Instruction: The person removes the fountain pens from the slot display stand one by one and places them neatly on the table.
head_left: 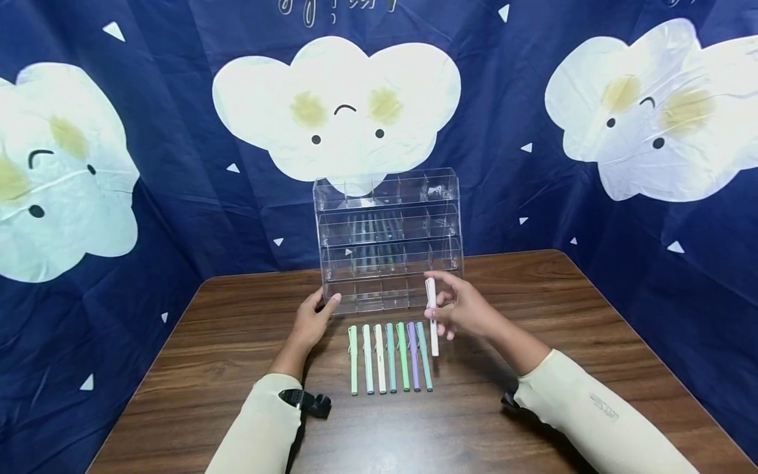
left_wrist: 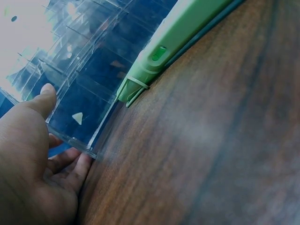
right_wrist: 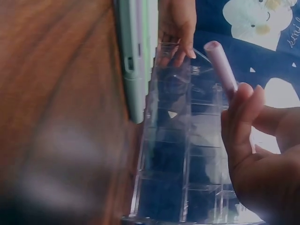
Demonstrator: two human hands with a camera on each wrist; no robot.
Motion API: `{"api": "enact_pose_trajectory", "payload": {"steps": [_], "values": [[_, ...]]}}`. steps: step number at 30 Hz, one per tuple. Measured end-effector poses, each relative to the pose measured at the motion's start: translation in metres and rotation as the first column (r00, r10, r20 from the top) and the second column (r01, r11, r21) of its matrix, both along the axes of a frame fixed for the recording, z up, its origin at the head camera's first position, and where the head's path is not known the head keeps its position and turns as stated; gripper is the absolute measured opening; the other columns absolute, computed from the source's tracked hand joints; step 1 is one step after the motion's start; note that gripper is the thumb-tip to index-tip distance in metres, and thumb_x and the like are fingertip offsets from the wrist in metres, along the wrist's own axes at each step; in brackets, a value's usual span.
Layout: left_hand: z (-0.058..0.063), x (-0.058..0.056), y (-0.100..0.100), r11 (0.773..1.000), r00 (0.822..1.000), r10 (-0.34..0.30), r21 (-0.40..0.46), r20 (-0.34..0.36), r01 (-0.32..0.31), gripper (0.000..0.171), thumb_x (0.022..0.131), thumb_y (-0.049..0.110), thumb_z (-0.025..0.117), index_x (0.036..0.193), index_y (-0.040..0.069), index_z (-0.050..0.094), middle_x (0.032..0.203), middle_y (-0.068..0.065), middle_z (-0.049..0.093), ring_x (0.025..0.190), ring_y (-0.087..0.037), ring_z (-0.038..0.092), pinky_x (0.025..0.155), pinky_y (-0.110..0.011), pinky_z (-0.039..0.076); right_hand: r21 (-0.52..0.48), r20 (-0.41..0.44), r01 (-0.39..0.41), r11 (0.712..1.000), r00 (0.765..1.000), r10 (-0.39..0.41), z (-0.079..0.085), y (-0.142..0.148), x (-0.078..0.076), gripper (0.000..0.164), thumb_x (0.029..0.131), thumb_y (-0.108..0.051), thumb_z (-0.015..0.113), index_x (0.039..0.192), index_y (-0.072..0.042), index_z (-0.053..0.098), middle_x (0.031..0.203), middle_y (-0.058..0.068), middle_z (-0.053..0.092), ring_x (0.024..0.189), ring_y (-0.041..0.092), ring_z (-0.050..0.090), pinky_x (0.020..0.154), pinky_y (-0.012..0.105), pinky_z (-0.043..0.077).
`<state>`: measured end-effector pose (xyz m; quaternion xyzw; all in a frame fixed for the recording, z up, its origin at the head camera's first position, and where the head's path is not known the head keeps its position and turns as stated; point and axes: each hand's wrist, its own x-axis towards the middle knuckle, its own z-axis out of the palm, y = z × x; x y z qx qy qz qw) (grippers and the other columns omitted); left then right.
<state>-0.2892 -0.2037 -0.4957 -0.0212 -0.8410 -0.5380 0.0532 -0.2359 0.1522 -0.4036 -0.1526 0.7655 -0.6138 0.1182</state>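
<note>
A clear plastic tiered rack point(head_left: 447, 191) with divided compartments stands upright at the back of the table. My left hand point(head_left: 310, 322) holds its lower left corner, thumb at the front and the other fingers around the edge and behind. My right hand point(head_left: 468, 309) pinches a pale pink pen point(head_left: 433, 332) near the rack's lower right. In the right wrist view, the tip of this pen point(right_wrist: 222, 68) sticks out past the fingers. Before the rack lies a row of several clipped pens, among them a light green pen point(head_left: 353, 362), a purple pen point(head_left: 413, 359) and a teal pen point(head_left: 424, 359).
The wooden table point(head_left: 379, 434) has its back edge close to a dark blue cloth point(head_left: 497, 224) printed with white clouds. This cloth also hangs along both sides. Pens or their reflections show faintly through the rack's middle tiers.
</note>
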Motion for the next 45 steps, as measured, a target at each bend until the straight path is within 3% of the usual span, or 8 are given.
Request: {"api": "enact_pose_trajectory", "payload": {"steps": [9, 22, 33, 39, 45], "values": [[0.001, 0.001, 0.000, 1.000, 1.000, 0.002, -0.007, 0.014, -0.002, 0.070, 0.110, 0.051, 0.063, 0.168, 0.015, 0.046, 0.157, -0.024, 0.061, 0.135, -0.040, 0.066, 0.108, -0.054, 0.057, 0.067, 0.117, -0.037, 0.997, 0.993, 0.029, -0.017, 0.008, 0.005, 0.077, 0.096, 0.011, 0.073, 0.162, -0.012, 0.041, 0.088, 0.007, 0.058, 0.062, 0.021, 0.070, 0.049, 0.031, 0.060], [0.002, 0.001, -0.001, 1.000, 1.000, 0.006, 0.002, 0.006, -0.006, 0.068, 0.111, 0.048, 0.063, 0.168, 0.013, 0.046, 0.154, -0.025, 0.062, 0.130, -0.039, 0.069, 0.102, -0.046, 0.062, 0.144, 0.093, -0.148, 0.978, 0.986, 0.136, -0.027, 0.016, 0.008, 0.073, 0.091, 0.007, 0.082, 0.152, 0.006, 0.040, 0.080, 0.010, 0.066, 0.059, 0.019, 0.069, 0.046, 0.025, 0.053], [0.001, 0.000, -0.001, 1.000, 1.000, 0.011, -0.019, 0.009, -0.010, 0.066, 0.111, 0.049, 0.064, 0.166, 0.015, 0.050, 0.150, -0.023, 0.065, 0.122, -0.037, 0.071, 0.101, -0.047, 0.060, 0.127, 0.084, -0.182, 0.975, 0.981, 0.172, -0.042, 0.019, 0.001, 0.071, 0.093, 0.008, 0.079, 0.153, 0.006, 0.042, 0.082, 0.009, 0.066, 0.066, 0.021, 0.071, 0.051, 0.026, 0.054], [0.003, 0.000, -0.001, 1.000, 1.000, 0.010, -0.017, 0.010, -0.010, 0.063, 0.112, 0.047, 0.063, 0.165, 0.016, 0.051, 0.150, -0.022, 0.065, 0.122, -0.036, 0.070, 0.101, -0.047, 0.059, 0.180, 0.045, -0.179, 0.967, 0.984, 0.173, -0.048, 0.019, -0.004, 0.069, 0.093, 0.001, 0.083, 0.151, 0.006, 0.046, 0.080, 0.007, 0.064, 0.059, 0.017, 0.061, 0.047, 0.023, 0.044], [0.002, 0.001, -0.001, 1.000, 1.000, 0.014, -0.024, 0.009, -0.014, 0.063, 0.111, 0.048, 0.063, 0.164, 0.015, 0.053, 0.148, -0.022, 0.066, 0.120, -0.036, 0.071, 0.100, -0.045, 0.059, 0.176, 0.060, -0.194, 0.965, 0.981, 0.186, -0.056, 0.019, -0.008, 0.069, 0.093, -0.002, 0.084, 0.150, 0.009, 0.046, 0.076, 0.002, 0.062, 0.053, 0.012, 0.055, 0.044, 0.021, 0.040]]}}
